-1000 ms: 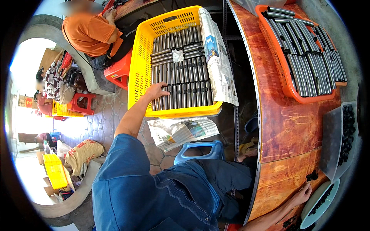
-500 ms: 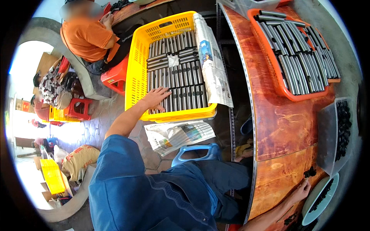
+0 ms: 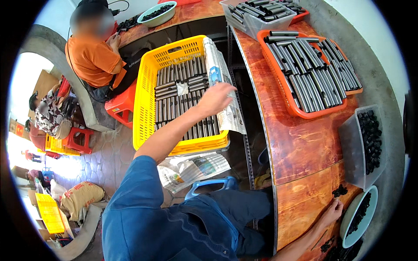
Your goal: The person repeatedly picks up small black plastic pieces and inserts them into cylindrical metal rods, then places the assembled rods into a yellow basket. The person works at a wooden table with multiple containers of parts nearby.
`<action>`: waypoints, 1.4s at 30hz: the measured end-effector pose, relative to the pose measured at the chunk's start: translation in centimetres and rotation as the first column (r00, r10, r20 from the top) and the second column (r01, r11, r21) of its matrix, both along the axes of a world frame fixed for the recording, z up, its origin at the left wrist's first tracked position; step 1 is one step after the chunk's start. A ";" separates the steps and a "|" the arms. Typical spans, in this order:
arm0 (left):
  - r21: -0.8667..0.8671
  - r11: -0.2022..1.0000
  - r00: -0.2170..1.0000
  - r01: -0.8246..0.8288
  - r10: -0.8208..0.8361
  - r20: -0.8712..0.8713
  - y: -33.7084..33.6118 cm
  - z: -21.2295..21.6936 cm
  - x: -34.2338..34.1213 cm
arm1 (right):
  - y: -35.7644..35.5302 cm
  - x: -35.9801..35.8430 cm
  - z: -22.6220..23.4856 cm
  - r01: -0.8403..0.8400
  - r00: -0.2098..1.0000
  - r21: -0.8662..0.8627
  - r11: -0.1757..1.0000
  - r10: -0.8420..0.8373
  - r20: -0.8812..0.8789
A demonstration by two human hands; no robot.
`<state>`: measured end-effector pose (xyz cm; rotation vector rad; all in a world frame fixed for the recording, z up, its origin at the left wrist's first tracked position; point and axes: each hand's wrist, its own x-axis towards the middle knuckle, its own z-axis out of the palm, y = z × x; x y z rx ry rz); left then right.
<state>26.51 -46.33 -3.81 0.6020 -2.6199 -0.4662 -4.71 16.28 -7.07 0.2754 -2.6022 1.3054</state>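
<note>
My left hand (image 3: 216, 99) is raised over the right side of a yellow crate (image 3: 144, 102), its fingers reaching right above a newspaper sheet (image 3: 230, 114) draped on the rim. Nothing shows in that hand, and its fingers look apart. Rows of grey metal tubes with dark ends (image 3: 183, 67) fill the crate. On the wooden table at the right, my right hand (image 3: 333, 211) has its fingers drawn together beside a small heap of black pieces (image 3: 339, 190). Whatever is between those fingertips is too small to make out.
An orange basket of metal tubes (image 3: 311, 114) lies farther up the table (image 3: 300, 152). Next to it stand a clear bin of black pieces (image 3: 352, 154) and a pale green bowl (image 3: 346, 224). Below the crate is a blue stool (image 3: 230, 182). A person in orange (image 3: 93, 58) sits at far left.
My left hand has lifted off the tubes and moved up and right to the newspaper. My right hand stays by the black heap. The view has shifted, bringing more of the far table into sight.
</note>
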 end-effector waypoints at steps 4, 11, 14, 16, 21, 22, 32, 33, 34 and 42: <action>-0.081 0.965 0.677 0.249 -0.114 0.727 -0.6 -2.4 -7.1 | -3.4 2.1 2.5 0.012 1.000 0.035 0.999 -0.012 -0.005; -0.208 0.928 0.441 0.309 0.054 0.896 -3.6 -19.4 -11.4 | -3.3 1.7 1.9 0.003 0.999 0.018 1.000 -0.003 -0.034; -0.205 0.900 0.357 0.385 0.060 0.932 -3.1 -21.1 -12.7 | -3.3 2.3 2.8 0.058 0.998 0.052 0.997 -0.058 -0.013; -0.181 0.889 0.251 0.421 0.078 0.965 -2.9 -21.2 -13.1 | -2.0 1.5 1.6 0.050 0.998 0.052 0.997 -0.047 -0.048; -0.120 0.864 0.167 0.489 0.042 0.985 -2.4 -19.8 -13.1 | -1.6 0.8 1.3 0.051 0.999 0.117 0.992 -0.048 -0.024; -0.121 0.829 0.264 0.545 -0.032 0.964 -1.2 -16.5 -13.2 | -1.1 1.0 1.5 0.067 0.997 0.109 0.992 -0.063 -0.032; -0.464 0.847 0.847 0.259 0.032 0.531 -2.8 -1.3 -6.4 | -1.8 0.4 0.6 0.015 1.000 0.066 0.998 -0.013 -0.020; -0.475 0.846 0.885 0.241 0.009 0.465 -2.8 0.9 -5.0 | -1.9 0.7 0.9 0.021 1.000 0.071 0.997 -0.020 -0.015; -0.458 0.856 0.893 0.241 -0.011 0.450 -2.7 3.3 -3.7 | -1.9 1.0 1.2 0.041 0.999 0.088 0.995 -0.039 -0.024; -0.396 0.918 0.939 0.024 0.115 0.325 -5.9 6.9 15.4 | -1.5 0.8 0.1 -0.015 0.991 0.058 0.998 0.023 -0.132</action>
